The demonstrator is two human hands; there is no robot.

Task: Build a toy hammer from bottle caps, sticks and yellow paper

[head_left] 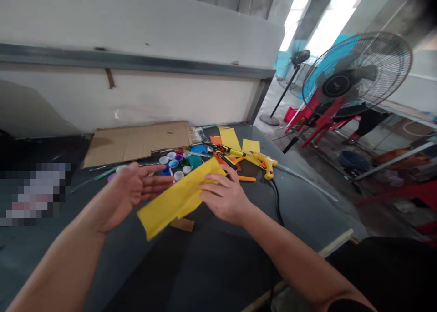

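Note:
A strip of yellow paper [180,193], slightly creased, is held tilted above the dark table. My right hand [227,193] grips its upper right end, fingers over the near face. Just left of the paper is my left hand [138,184], palm turned up and fingers stretched toward the sheet; it holds nothing. Below the paper lies a small brown cardboard piece [183,224]. Behind both hands are several plastic bottle caps [173,163] in white, blue and purple. A yellow glue gun [268,164] rests to the right, its black cord trailing toward me.
Flat cardboard [136,141] lies against the white panel. Pliers with yellow-black handles [227,157], orange scraps and more yellow paper [230,138] crowd the table's back. A clear stick [307,183] reaches the right side. Beyond the table stands a large fan [355,75].

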